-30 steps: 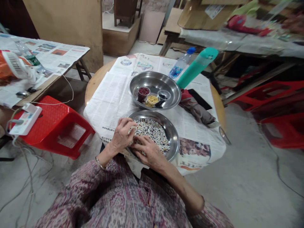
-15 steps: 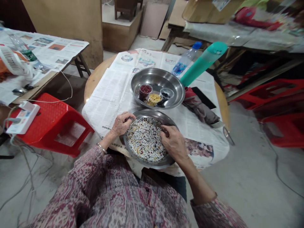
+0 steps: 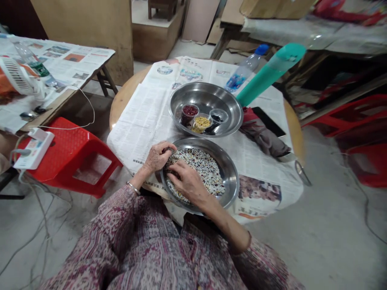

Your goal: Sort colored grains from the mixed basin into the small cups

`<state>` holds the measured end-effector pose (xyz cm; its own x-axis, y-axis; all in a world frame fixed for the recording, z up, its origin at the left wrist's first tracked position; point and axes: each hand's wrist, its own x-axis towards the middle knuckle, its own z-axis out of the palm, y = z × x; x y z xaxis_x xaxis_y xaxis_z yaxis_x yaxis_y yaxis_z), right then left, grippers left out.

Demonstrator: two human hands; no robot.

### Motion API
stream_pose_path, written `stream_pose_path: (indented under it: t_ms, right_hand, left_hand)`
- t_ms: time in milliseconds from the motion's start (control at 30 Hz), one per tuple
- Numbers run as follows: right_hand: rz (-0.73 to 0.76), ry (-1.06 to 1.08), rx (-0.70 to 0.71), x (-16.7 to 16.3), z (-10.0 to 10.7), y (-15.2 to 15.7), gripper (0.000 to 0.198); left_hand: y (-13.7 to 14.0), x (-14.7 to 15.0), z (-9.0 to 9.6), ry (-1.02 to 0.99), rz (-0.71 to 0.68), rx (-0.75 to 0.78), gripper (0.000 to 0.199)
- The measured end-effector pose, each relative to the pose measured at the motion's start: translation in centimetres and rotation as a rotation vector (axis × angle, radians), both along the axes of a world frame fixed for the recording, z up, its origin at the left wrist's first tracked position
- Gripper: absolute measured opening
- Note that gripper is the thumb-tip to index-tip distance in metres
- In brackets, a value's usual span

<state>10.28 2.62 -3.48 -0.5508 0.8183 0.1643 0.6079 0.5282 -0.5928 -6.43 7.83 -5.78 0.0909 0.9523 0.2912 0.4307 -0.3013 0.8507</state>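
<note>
A round metal basin (image 3: 231, 177) near the table's front edge holds a mix of white rice-like grains (image 3: 208, 169) with dark, red and yellow pieces. At its upper left, my left hand (image 3: 159, 156) is closed over the rim. My right hand (image 3: 190, 183) reaches across the left part of the grains, its curled fingers touching them and a gap showing between thumb and fingers. Behind stands a larger metal basin (image 3: 234, 114) holding clear cups of red beans (image 3: 190, 110), yellow grains (image 3: 202, 122) and dark grains (image 3: 217, 117).
Newspaper (image 3: 139, 117) covers the round table. At its back right are a plastic bottle (image 3: 246, 68), a green tube (image 3: 272, 74), a grey-red cloth (image 3: 263, 135) and a black flat object (image 3: 269, 121). A red stool (image 3: 72, 149) carrying a power strip (image 3: 34, 149) stands left.
My right hand has moved left across the grains, from the basin's right side. Grains now lie away from the basin's right wall. My left hand stays at the rim; the view has shifted slightly.
</note>
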Motion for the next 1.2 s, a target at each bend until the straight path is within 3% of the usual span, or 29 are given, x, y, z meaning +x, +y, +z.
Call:
stream_pose_path:
  t_ms: [167, 333, 467, 600, 733, 833, 900, 1200]
  right_hand:
    - [0.058, -0.098, 0.106, 0.4, -0.2, 0.9, 0.022]
    - [-0.181, -0.136, 0.186, 4.7, -1.0, 3.3, 0.022]
    - [-0.293, -0.162, 0.173, 8.3, -1.3, 3.3, 0.024]
    - [-0.201, -0.138, 0.083, 8.8, -0.9, 0.6, 0.023]
    - [0.009, -0.119, 0.017, 6.0, -0.4, -2.3, 0.022]
    - [0.157, -0.107, 0.027, 3.6, -0.2, -2.5, 0.021]
    - [0.18, -0.118, 0.067, 2.6, -0.2, -1.5, 0.02]
    - [-0.304, -0.17, 0.266, 4.8, -1.2, 3.9, 0.024]
  left_hand:
    - [0.1, 0.0, -0.2, 0.013, 0.002, 0.015, 0.025]
    - [0.1, 0.0, -0.4, -0.019, -0.01, 0.024, 0.023]
    - [0.2, 0.0, -0.4, -0.034, -0.008, 0.019, 0.024]
    - [0.2, 0.0, -0.4, -0.036, -0.004, 0.014, 0.024]
    - [0.2, 0.0, -0.4, -0.052, -0.002, 0.008, 0.025]
    - [0.2, 0.0, -0.4, -0.052, 0.004, 0.011, 0.025]
    - [0.3, 0.0, -0.5, -0.049, 0.008, 0.013, 0.024]
    - [0.4, 0.0, -0.6, -0.069, 0.013, -0.019, 0.023]
